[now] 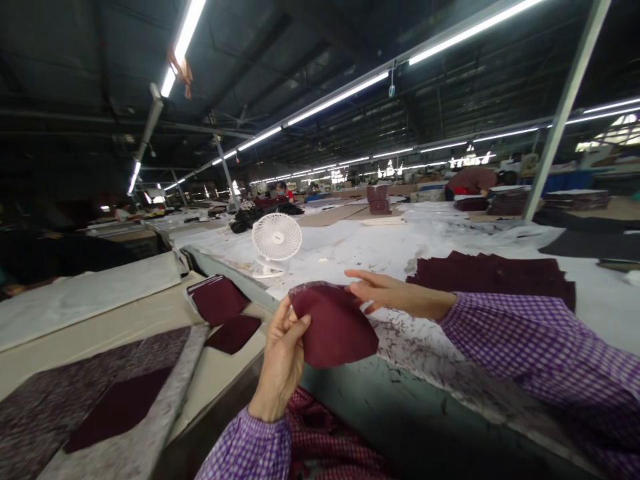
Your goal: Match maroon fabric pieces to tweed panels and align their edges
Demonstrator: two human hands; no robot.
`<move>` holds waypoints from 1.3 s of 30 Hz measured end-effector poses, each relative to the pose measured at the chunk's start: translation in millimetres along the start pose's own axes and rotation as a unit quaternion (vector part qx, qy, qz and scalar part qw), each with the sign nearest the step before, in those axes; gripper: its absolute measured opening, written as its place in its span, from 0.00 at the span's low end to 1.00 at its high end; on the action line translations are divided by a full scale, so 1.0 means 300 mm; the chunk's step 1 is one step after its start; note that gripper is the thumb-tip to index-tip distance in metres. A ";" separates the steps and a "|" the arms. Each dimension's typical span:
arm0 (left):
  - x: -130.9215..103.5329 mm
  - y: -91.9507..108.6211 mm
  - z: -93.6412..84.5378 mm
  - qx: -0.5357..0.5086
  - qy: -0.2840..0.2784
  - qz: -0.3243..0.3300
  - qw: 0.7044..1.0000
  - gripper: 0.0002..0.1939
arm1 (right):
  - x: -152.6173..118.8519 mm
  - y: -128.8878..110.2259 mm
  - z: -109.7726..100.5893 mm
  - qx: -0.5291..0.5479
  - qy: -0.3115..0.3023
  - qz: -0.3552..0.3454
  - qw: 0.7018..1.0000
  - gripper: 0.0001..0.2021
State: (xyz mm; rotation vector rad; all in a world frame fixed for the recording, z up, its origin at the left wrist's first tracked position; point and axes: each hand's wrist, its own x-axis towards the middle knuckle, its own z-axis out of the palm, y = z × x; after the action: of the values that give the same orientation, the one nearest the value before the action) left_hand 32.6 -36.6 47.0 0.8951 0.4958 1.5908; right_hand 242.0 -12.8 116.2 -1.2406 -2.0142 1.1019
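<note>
I see left hand (281,353) pinching maroon fabric panel (337,327) by surface's near edge (383,393), likely presenting it to right hand (377,291) (grip unclear).

Head view looks forward, left hand (281,357) and right hand (387,293) close below
</note>
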 end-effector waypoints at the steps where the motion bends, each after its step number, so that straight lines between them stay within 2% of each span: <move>1: -0.007 -0.002 -0.002 -0.003 -0.004 0.008 1.000 0.24 | -0.009 -0.001 0.006 0.029 -0.028 0.023 0.999 0.37; 5: -0.031 -0.029 -0.020 0.006 -0.019 0.001 1.000 0.25 | -0.023 -0.003 0.042 0.108 -0.066 0.023 0.992 0.33; 8: -0.032 -0.047 -0.044 0.020 -0.034 -0.035 0.999 0.24 | -0.009 0.008 0.054 0.172 -0.048 -0.009 0.984 0.32; 11: -0.020 -0.043 -0.067 0.015 -0.036 -0.062 0.997 0.20 | -0.001 0.024 0.050 0.163 -0.011 -0.024 0.986 0.34; 13: -0.010 -0.025 -0.068 0.020 -0.037 -0.078 0.996 0.17 | -0.008 0.027 0.045 0.130 -0.012 -0.029 0.991 0.34; 15: -0.002 0.003 -0.051 0.049 -0.048 -0.098 0.993 0.17 | -0.026 0.017 0.041 0.118 -0.040 -0.030 0.992 0.35; 18: 0.009 0.052 0.002 0.117 -0.067 -0.111 0.985 0.21 | -0.057 -0.014 0.038 0.160 -0.081 -0.005 0.984 0.35; 21: 0.032 0.091 0.057 0.164 -0.110 -0.147 0.969 0.28 | -0.079 -0.037 0.028 0.186 -0.095 0.015 0.978 0.33; 24: 0.065 0.091 0.092 0.247 -0.176 -0.180 0.936 0.31 | -0.080 -0.023 0.012 0.091 -0.099 -0.005 0.991 0.33; 25: 0.076 0.080 0.099 0.294 -0.194 -0.168 0.921 0.29 | -0.077 -0.009 0.006 0.044 -0.093 -0.011 0.995 0.33; 27: 0.094 0.044 0.114 0.405 -0.221 -0.101 0.882 0.22 | -0.066 0.025 -0.002 -0.045 -0.066 -0.016 0.997 0.33; 31: 0.112 -0.048 0.151 0.577 -0.206 0.065 0.787 0.06 | -0.039 0.092 -0.013 -0.159 -0.023 -0.047 0.986 0.31; 35: 0.127 -0.132 0.174 0.622 -0.195 0.115 0.749 0.06 | -0.017 0.141 -0.029 -0.217 -0.003 -0.071 0.974 0.29; 39: 0.153 -0.197 0.159 0.653 -0.202 0.148 0.715 0.09 | 0.001 0.190 -0.076 -0.243 0.012 -0.071 0.967 0.27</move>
State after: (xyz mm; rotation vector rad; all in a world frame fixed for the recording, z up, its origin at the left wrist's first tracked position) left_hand 106.0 13.3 45.4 2.4271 1.2403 1.0531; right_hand 286.2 9.8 80.0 -1.2991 -2.3981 0.5348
